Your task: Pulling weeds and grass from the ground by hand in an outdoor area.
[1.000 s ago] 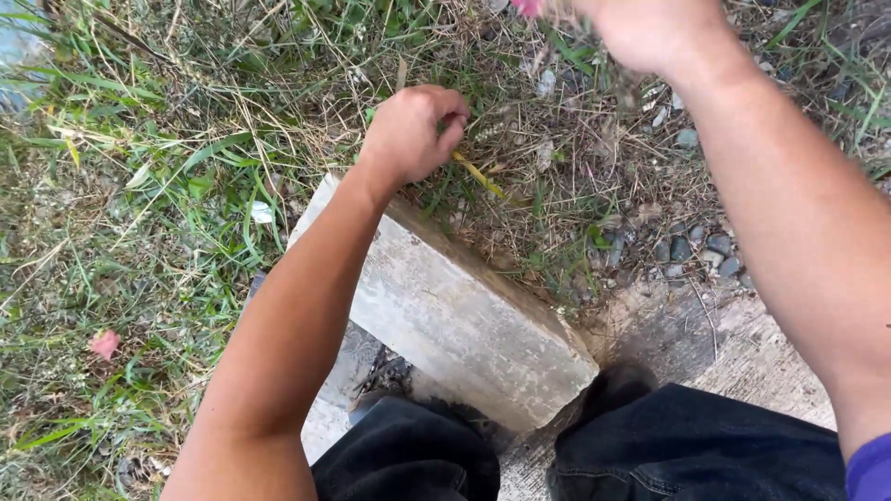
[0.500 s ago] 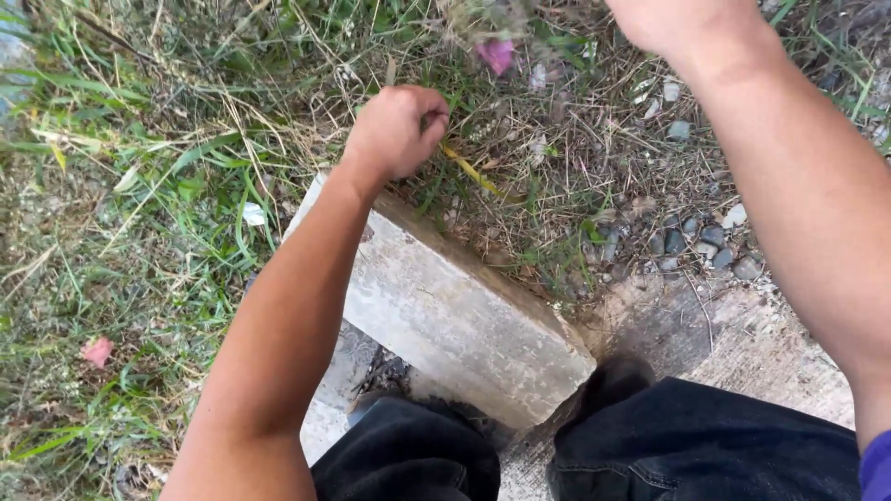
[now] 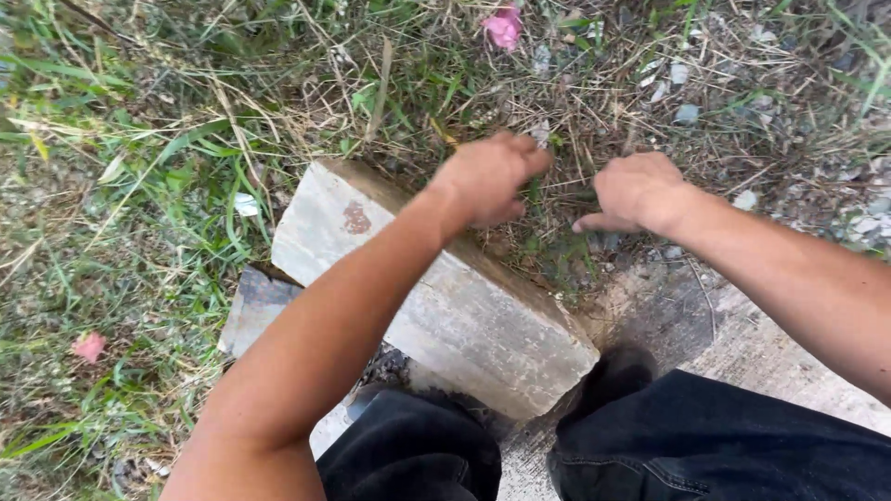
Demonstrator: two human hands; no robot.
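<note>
My left hand [image 3: 490, 176] reaches over the far edge of a grey concrete block [image 3: 445, 306] into a patch of dry grass and green weeds [image 3: 543, 237]. Its fingers are curled down into the grass; I cannot see whether they grip a stem. My right hand [image 3: 631, 190] is low beside it, about a hand's width to the right, fingers bent and the thumb pointing left at the same weed patch. Nothing is visible in either hand.
A pink scrap [image 3: 504, 26] lies in the grass at the top, another pink scrap [image 3: 89, 346] at the left. Grey pebbles [image 3: 687, 113] are scattered at the upper right. A concrete slab [image 3: 770, 357] lies under my knees in dark trousers [image 3: 724, 445].
My right hand has come down from the top edge to the ground beside the left. My left hand has shifted right along the block's edge. The pink scrap now lies in the grass.
</note>
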